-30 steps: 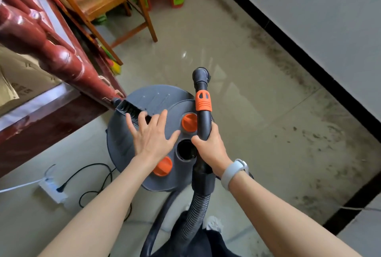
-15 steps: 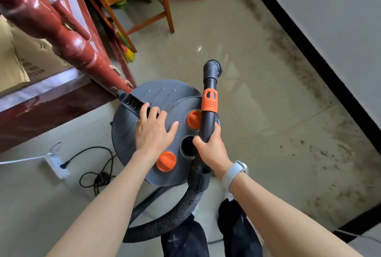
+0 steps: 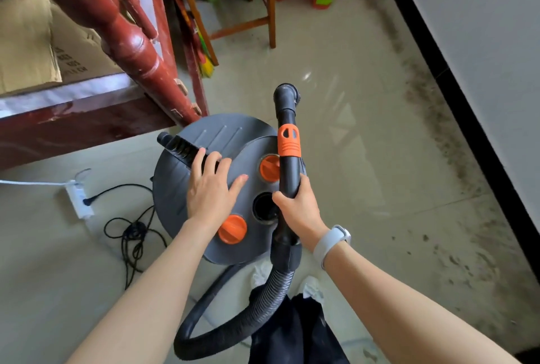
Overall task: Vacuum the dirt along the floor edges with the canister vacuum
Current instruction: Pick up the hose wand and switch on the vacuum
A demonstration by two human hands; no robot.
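The left hand [image 3: 211, 192] is lying flat on the canister vacuum [image 3: 187, 194] lid, fingers touching the brush nozzle [image 3: 181, 149]. The right hand [image 3: 299, 206] is gripping the hose wand [image 3: 287, 165].

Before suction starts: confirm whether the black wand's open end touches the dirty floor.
No: the right hand holds the black plastic wand raised above the grey canister lid.

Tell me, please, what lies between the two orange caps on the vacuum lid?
In the head view, a dark round opening in the grey lid lies between the orange caps, beside the right hand.
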